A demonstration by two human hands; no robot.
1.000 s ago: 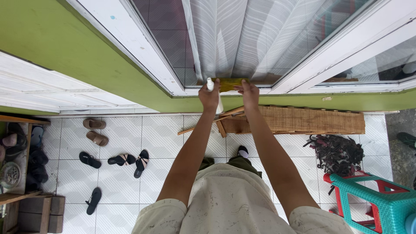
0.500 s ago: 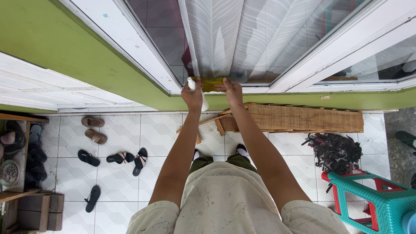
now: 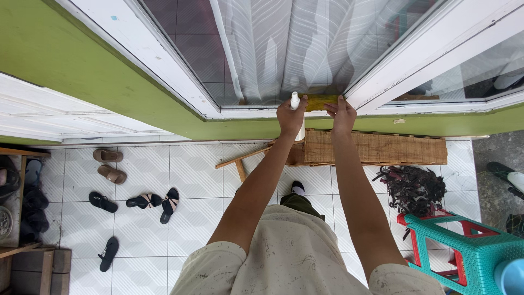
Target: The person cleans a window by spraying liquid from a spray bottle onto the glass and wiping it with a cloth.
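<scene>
At the window sill's (image 3: 256, 112) right end, our left hand (image 3: 289, 116), fingers clamped on the spray bottle (image 3: 297, 117), and right hand (image 3: 343, 116), fingers pressing the yellow cloth (image 3: 319, 101), have slid rightward.

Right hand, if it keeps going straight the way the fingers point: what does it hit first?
The right hand already rests on the yellow cloth at the bottom of the window. Straight ahead, it would probably meet the glass pane just above the white frame, though depth is hard to judge.

Glossy glass pane (image 3: 185, 49), white-painted frame (image 3: 180, 76), rough wooden pallet (image 3: 376, 147), plastic stool (image 3: 475, 251).
</scene>
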